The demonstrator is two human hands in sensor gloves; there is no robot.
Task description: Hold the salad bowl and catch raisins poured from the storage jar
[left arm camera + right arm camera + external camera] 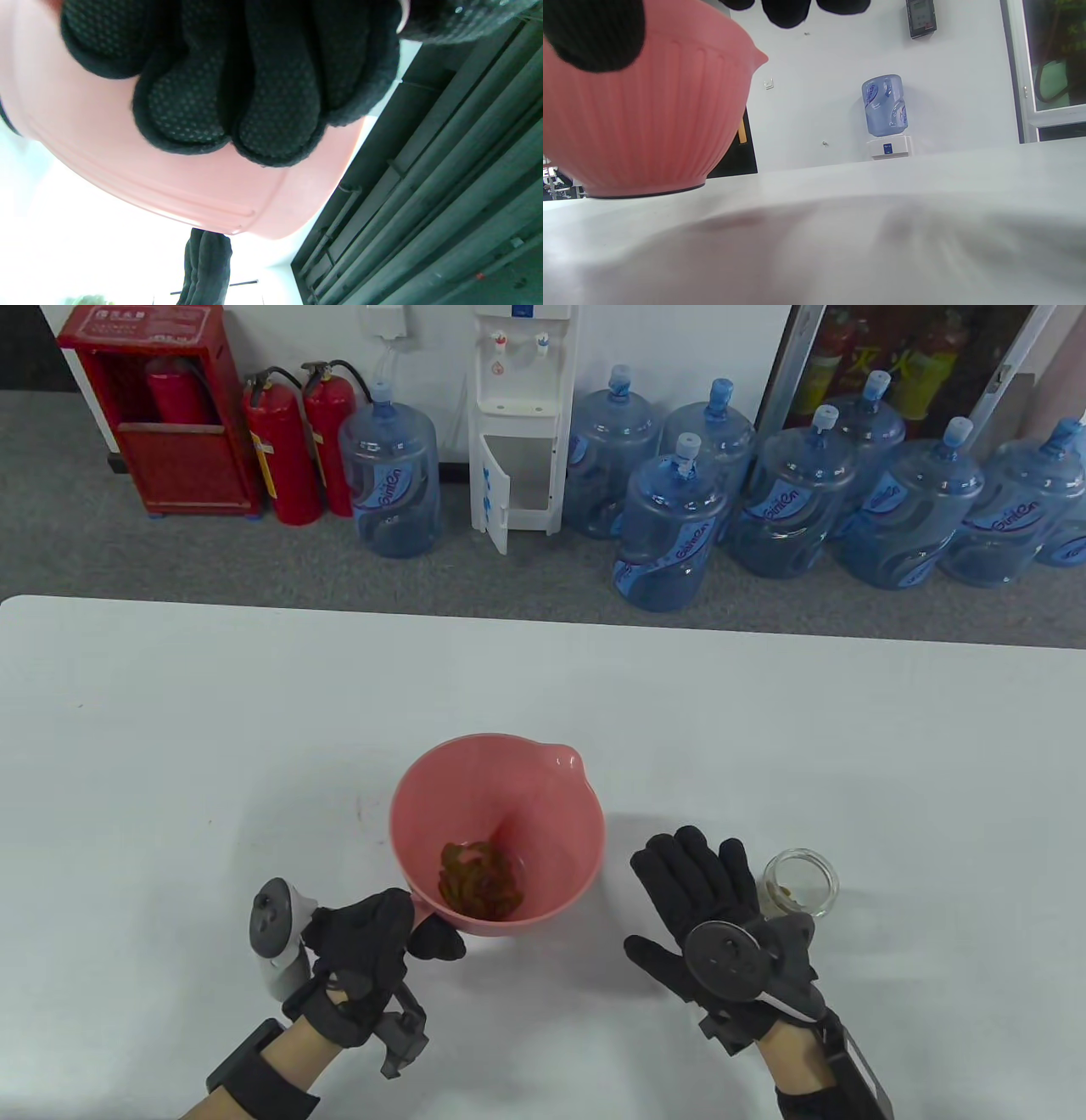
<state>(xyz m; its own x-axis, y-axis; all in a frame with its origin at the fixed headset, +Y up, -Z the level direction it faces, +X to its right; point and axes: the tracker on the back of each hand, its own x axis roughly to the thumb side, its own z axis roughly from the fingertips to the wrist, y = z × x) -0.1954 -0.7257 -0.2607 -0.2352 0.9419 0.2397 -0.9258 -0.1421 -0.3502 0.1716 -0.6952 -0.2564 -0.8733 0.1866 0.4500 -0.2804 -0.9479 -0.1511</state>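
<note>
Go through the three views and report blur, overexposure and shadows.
Table view: sharp, evenly lit, with soft shadows beside the pink bowl and right hand. Left wrist view: the table below the bowl is blown out to white; the left hand's fingers are crisp. Right wrist view: the near table is blurred and shadowed.

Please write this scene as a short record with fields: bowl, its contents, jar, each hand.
bowl: pink salad bowl, upright on the white table, spout at far right
contents: raisins piled at the bottom
jar: glass storage jar, upright, no lid on it, nearly empty, to the right of the bowl
left hand: left hand grips the bowl at its near-left rim
right hand: right hand open and flat, between bowl and jar, holding nothing
</note>
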